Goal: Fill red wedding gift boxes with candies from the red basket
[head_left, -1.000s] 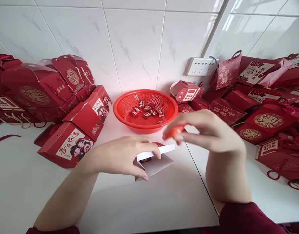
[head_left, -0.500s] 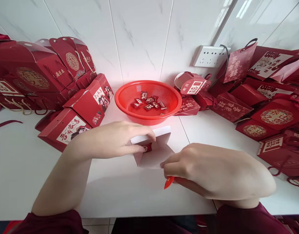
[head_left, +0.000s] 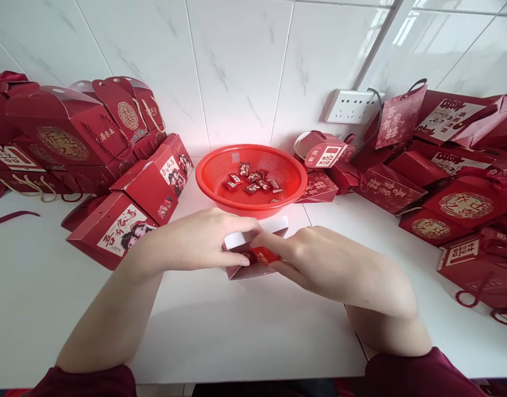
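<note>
A small open paper box (head_left: 240,272), pale inside, lies on the white table in front of me. My left hand (head_left: 199,241) grips its left side, thumb and fingers closed over the edge. Between the thumb and fingertips of my right hand (head_left: 323,267) is a bright red wrapped candy (head_left: 264,255), held at the box's opening. A darker red piece shows inside the box by my left thumb, partly covered. Just behind the box stands a red plastic basket (head_left: 200,179) with several wrapped candies (head_left: 253,183) on its bottom.
Red gift boxes (head_left: 67,135) with rope handles are stacked at the left, near a loose ribbon (head_left: 14,218). More red boxes (head_left: 464,201) are piled at the right. A power strip (head_left: 352,106) is on the tiled wall, with a dark cable.
My right hand has moved left and up, bringing the red candy from beside the box to its opening. My left hand keeps its hold. The view has tilted up slightly.
</note>
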A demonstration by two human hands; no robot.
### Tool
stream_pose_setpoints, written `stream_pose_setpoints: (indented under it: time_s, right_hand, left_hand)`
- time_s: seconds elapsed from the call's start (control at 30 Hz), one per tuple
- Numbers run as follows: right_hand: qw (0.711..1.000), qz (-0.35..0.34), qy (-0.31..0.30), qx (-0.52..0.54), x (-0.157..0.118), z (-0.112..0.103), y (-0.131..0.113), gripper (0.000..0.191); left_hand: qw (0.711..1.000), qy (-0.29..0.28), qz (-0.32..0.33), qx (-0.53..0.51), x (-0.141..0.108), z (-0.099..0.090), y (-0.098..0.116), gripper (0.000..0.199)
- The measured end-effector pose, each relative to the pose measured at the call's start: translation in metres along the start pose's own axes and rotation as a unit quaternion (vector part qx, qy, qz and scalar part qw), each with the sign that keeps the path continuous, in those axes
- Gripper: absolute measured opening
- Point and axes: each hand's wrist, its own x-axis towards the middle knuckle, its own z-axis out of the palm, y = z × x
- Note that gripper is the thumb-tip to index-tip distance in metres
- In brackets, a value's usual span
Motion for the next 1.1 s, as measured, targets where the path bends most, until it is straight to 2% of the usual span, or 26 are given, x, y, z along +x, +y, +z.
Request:
stream_pose_setpoints:
  time_s: [0.27, 0.77, 0.9, 1.1]
  right_hand:
    - [1.0, 0.004, -0.015, 0.027, -0.0018, -0.0047, -0.0023, 0.025]
    - [0.999, -0.025, 0.041, 0.018, -0.0057, -0.0015, -0.0028, 0.028]
    - [0.999, -0.019, 0.028, 0.039, -0.0048, -0.0017, -0.0023, 0.028]
    - [1.0, -0.004, -0.002, -0.006, -0.0004, 0.0027, 0.0014, 0.027]
  left_hand:
    - [1.0, -0.009, -0.004, 0.009, 0.0003, -0.0014, -0.0001, 0.013]
    - [0.999, -0.019, 0.0, -0.044, -0.0017, -0.0015, -0.0021, 0.016]
    - [0.999, -0.016, -0.004, -0.046, -0.0018, -0.0005, -0.0049, 0.019]
    - [0.998, -0.021, 0.02, -0.056, -0.0019, -0.0006, -0.0069, 0.028]
